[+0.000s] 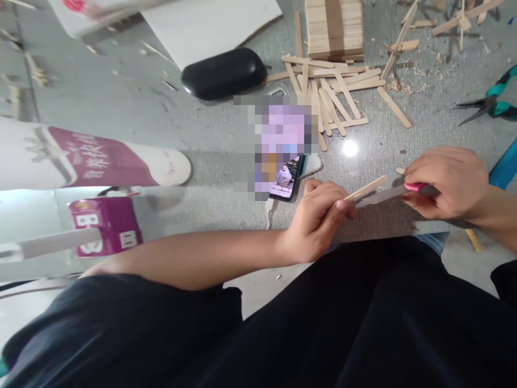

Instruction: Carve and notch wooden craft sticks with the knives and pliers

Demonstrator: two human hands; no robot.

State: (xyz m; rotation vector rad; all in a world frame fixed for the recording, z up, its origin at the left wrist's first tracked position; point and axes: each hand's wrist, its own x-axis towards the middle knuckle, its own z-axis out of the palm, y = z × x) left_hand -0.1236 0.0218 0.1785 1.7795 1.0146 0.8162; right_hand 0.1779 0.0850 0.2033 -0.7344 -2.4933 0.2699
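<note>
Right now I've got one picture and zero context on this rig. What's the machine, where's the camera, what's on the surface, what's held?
There's no machine here: it is a person working with two bare hands. The single picture comes from a camera worn on the head, looking forward and down, so the dark clothing at the bottom is the wearer's own.

The left hand has a flat wooden stick in its grip. The right hand holds a thin metal blade with a pink part, close to that stick.

On the grey table lie loose sticks, a stack of sticks, pliers, a black case and a phone, partly hidden by pixelation.
</note>
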